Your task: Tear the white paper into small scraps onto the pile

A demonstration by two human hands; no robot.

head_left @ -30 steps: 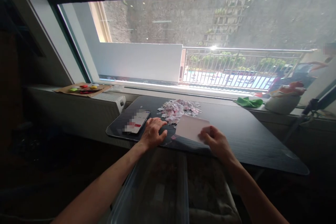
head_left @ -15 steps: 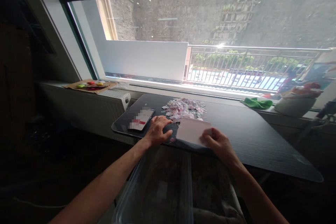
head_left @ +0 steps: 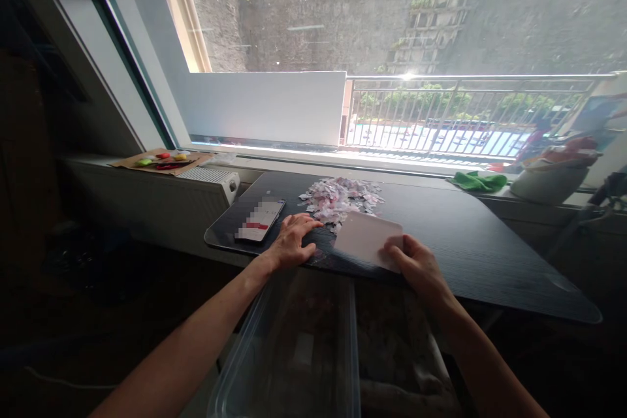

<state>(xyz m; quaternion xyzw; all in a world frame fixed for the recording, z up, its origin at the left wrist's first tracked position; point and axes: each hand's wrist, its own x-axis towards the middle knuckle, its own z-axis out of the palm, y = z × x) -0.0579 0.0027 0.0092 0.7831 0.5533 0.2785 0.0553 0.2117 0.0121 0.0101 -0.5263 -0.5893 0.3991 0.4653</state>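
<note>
A heap of small pale pink and white paper scraps (head_left: pixel 339 198) lies on the dark table (head_left: pixel 455 241). In front of the heap, my right hand (head_left: pixel 418 266) grips a thin, pale rectangular card (head_left: pixel 365 237) by its right end, thumb on top. The card is tilted, with its far edge by the near side of the scraps. My left hand (head_left: pixel 292 241) rests near the table's front edge, fingers spread and pointing right, holding nothing. Just left of it lies a phone (head_left: pixel 262 221) with its screen lit and partly pixelated.
Below the table's front edge stands a clear plastic bin (head_left: pixel 353 346). On the sill are a green cloth (head_left: pixel 477 181), a pale rounded container (head_left: pixel 551 179), and, at left, cardboard (head_left: pixel 130 160) bearing small coloured items. A radiator (head_left: pixel 210 177) sits beside the table under the window.
My right hand has shifted the card slightly to the right, and its free end has left the gap by my left hand. My left hand stays almost in place; the view shifts slightly.
</note>
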